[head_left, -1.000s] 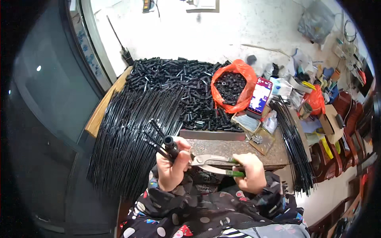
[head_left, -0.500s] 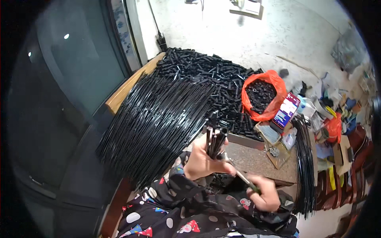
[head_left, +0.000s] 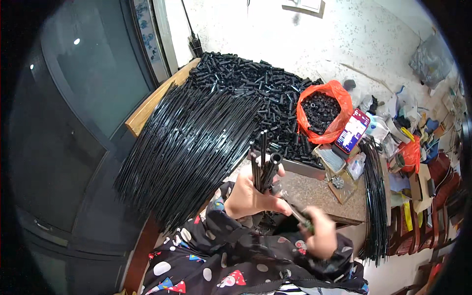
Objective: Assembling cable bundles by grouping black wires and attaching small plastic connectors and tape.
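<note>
The wide fisheye head camera looks down from close above, facing the worktable [head_left: 314,192] and wall [head_left: 275,37].

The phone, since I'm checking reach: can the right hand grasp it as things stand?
Probably not: the right hand holds a green-handled tool, though the way to the phone looks free.

Looks like a small makeshift workshop here, perhaps inside a home! Just look at the worktable [head_left: 339,206]: heaped on the far side with short black tubes [head_left: 246,78], piled on the left with long black rods [head_left: 187,142], and holding a red plastic bag [head_left: 345,105] full of small black rings [head_left: 319,113]. Now glance right, to mixed clutter [head_left: 410,151] and reddish wooden furniture [head_left: 442,189]; then left, to a dark glazed door [head_left: 98,88].
</note>
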Demonstrator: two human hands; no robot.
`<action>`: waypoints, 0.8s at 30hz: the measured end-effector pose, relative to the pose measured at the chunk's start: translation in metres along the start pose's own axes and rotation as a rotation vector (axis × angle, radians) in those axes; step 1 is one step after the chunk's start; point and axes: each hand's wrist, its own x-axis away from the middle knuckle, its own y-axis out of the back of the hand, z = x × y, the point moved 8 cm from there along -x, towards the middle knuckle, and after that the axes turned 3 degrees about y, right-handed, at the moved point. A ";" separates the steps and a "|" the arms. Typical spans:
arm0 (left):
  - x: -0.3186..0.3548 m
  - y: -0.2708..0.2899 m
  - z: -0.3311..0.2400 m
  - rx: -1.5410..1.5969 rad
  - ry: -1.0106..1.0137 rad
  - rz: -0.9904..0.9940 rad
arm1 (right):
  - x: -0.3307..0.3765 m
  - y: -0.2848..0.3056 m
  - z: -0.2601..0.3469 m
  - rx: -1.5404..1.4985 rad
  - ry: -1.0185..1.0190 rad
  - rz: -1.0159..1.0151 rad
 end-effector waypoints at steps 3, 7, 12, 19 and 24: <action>0.001 0.000 -0.001 -0.076 -0.011 -0.014 | 0.037 -0.063 -0.010 -0.777 -0.537 0.606; 0.006 -0.003 -0.006 -0.173 0.007 -0.077 | 0.023 -0.047 0.013 -1.223 -0.636 0.628; 0.010 -0.001 0.000 -0.129 0.056 -0.124 | 0.034 -0.056 0.006 -1.266 -0.567 0.773; 0.008 -0.003 0.013 -0.100 0.122 -0.132 | 0.044 -0.089 0.003 -1.156 -0.544 0.560; 0.007 -0.003 0.024 -0.050 0.161 -0.213 | 0.033 -0.086 -0.003 -1.108 -0.492 0.306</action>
